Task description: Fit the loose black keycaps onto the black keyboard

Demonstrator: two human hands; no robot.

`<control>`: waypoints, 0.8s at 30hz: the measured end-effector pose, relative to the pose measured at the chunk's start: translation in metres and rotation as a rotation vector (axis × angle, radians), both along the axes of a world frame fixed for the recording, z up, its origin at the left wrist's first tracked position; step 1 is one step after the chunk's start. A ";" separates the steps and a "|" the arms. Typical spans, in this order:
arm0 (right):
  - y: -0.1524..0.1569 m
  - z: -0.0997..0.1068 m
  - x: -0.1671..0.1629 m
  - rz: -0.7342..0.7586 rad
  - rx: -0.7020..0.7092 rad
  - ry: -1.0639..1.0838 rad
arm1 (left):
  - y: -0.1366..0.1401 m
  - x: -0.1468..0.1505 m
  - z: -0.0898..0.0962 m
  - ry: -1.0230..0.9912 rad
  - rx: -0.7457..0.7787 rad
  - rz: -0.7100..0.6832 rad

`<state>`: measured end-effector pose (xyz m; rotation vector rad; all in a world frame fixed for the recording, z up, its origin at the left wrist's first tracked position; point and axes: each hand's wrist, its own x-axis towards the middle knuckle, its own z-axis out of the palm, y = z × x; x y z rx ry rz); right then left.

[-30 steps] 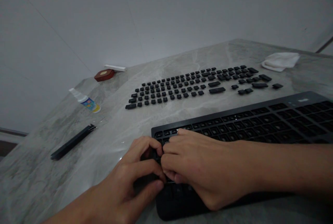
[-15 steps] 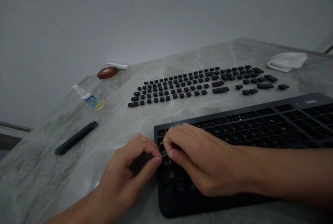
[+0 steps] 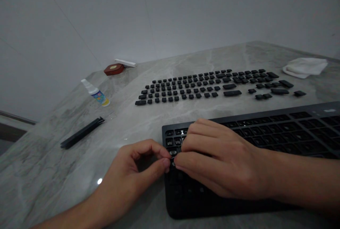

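The black keyboard base [image 3: 202,207], its key caps off and its key sockets bare, lies in front of me. At its left edge my left hand [image 3: 145,170] is closed, thumb and forefinger pinched on one end of a thin wire [image 3: 173,157]. My right hand [image 3: 220,158] reaches over the left part of the keyboard, its fingers closed together at the wire's other end. Most of the wire is hidden by the fingertips. Behind the keyboard, loose black key caps [image 3: 191,96] stand in rows on the marbled tabletop [image 3: 127,129].
To the left lie a dark narrow strip-shaped tool [image 3: 82,133] and a white-capped spray bottle [image 3: 98,96]. Further back are a red-brown box [image 3: 113,69] and a white bar [image 3: 125,62]. A white cloth [image 3: 305,67] rests at the back right.
My hands have come closer together and lower onto the key sockets, so less of the wire shows. The right fingers have straightened and flattened. The view has shifted slightly.
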<state>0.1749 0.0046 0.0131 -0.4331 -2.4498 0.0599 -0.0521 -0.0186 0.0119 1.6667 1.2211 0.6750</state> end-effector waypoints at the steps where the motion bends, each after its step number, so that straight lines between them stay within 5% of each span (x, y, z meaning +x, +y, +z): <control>1: 0.000 0.000 0.000 0.010 0.004 -0.002 | 0.000 0.000 0.000 -0.013 -0.024 -0.005; 16: 0.000 0.001 0.002 0.028 0.034 -0.046 | 0.003 -0.003 -0.002 -0.310 -0.300 -0.008; 24: 0.009 -0.008 0.001 -0.003 -0.079 0.030 | 0.009 -0.007 -0.004 -0.178 -0.076 -0.092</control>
